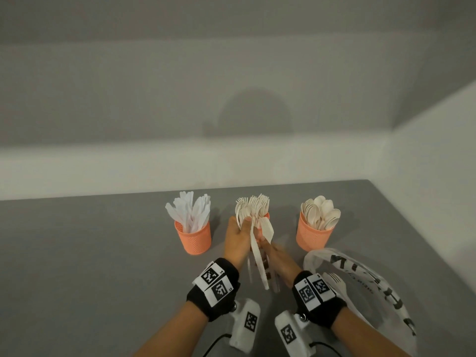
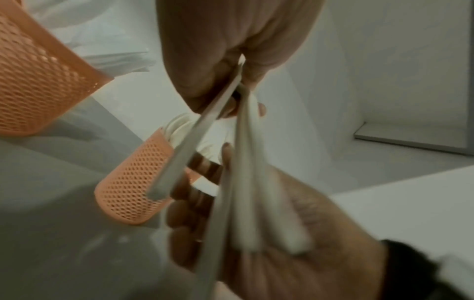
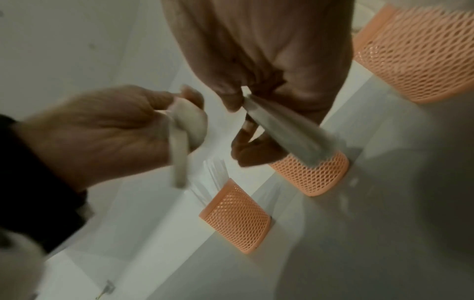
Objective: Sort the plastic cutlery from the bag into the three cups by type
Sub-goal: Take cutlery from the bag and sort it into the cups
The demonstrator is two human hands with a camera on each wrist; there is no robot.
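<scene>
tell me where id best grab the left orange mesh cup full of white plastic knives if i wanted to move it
Grip the left orange mesh cup around its lower wall, coming from its left side. It stands upright, and the white plastic knives fan above the rim, so reaching from the top would likely knock them. The left hand, holding a bundle of cutlery, crowds its right side.
</scene>
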